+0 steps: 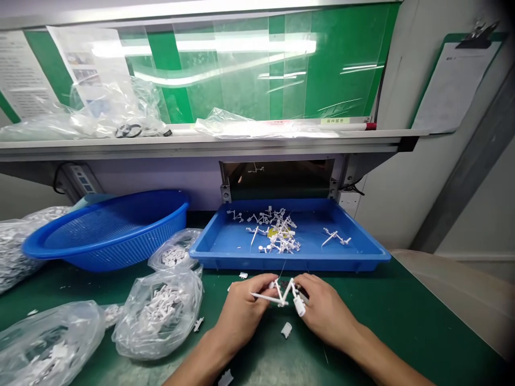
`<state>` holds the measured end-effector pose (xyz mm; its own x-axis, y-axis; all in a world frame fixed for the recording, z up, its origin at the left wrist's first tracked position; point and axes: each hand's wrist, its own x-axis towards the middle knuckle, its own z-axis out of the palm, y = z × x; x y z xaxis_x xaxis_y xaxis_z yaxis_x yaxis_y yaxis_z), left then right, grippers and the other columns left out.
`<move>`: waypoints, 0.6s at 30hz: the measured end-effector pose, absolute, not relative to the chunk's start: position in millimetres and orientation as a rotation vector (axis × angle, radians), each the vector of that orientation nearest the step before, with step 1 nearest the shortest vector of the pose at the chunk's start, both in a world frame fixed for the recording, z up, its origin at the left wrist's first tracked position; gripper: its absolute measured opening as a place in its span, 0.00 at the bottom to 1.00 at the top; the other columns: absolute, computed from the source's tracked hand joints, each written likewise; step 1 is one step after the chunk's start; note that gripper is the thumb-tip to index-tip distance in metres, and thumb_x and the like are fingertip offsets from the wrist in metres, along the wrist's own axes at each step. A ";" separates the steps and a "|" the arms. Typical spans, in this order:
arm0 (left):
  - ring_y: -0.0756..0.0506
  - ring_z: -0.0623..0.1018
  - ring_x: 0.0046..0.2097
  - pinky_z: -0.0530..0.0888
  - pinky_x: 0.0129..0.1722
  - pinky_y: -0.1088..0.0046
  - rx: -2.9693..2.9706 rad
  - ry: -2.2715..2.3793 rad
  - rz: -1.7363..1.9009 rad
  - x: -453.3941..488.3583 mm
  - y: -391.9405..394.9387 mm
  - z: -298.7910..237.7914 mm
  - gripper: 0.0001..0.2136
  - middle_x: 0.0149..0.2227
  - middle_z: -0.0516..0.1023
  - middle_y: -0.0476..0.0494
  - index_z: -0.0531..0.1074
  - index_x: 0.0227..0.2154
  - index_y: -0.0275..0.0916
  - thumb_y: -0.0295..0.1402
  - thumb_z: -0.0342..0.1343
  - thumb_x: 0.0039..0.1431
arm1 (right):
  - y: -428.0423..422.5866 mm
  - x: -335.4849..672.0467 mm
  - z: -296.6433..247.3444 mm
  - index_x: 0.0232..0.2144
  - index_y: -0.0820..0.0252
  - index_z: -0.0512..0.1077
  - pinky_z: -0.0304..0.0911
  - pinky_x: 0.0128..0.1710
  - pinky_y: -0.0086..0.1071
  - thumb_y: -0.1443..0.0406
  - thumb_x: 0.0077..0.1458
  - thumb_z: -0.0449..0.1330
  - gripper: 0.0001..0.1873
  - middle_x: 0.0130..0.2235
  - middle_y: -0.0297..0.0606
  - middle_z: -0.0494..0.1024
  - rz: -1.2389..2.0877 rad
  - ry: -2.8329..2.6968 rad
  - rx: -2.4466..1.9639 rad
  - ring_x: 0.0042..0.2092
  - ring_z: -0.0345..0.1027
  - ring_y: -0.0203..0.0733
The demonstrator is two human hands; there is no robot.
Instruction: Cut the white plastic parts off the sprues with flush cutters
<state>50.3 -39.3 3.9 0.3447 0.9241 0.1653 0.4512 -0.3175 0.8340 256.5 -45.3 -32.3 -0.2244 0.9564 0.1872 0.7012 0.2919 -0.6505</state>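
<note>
- Left hand (pixel 241 313): clenched on a white plastic moulded runner (pixel 281 295), which is held up off the mat.
- Right hand (pixel 325 311): grasping the runner's other side, so the piece spans both hands above a green work mat (pixel 402 321).
- Loose white plastic piece (pixel 286 329): on the mat just below the hands.
- Blue plastic tray (pixel 289 262): directly ahead, within reach, holding a heap of similar runners (pixel 273 230).
- Clear plastic bag (pixel 159 316): left of the hands, filled with small white parts (pixel 163 305).
- Blue mesh basket (pixel 132 252): tilted, just left of the tray.
</note>
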 end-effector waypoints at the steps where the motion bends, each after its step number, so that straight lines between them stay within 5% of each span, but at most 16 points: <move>1: 0.48 0.75 0.35 0.67 0.36 0.77 1.942 1.201 0.847 50.6 -39.8 3.4 0.09 0.34 0.79 0.52 0.78 0.39 0.44 0.33 0.53 0.62 | -47.0 254.8 -32.4 0.33 0.55 0.68 0.56 0.39 0.36 0.70 0.50 0.53 0.08 0.36 0.34 0.73 0.567 -2.031 -1.470 0.39 0.62 0.43; 18: 0.52 0.70 0.30 0.63 0.32 0.79 2.082 1.116 0.756 49.9 -41.1 -1.3 0.07 0.29 0.75 0.53 0.76 0.34 0.40 0.31 0.53 0.63 | -50.6 251.6 -30.4 0.30 0.57 0.64 0.53 0.37 0.35 0.70 0.53 0.51 0.04 0.33 0.35 0.70 0.369 -2.226 -1.473 0.36 0.60 0.43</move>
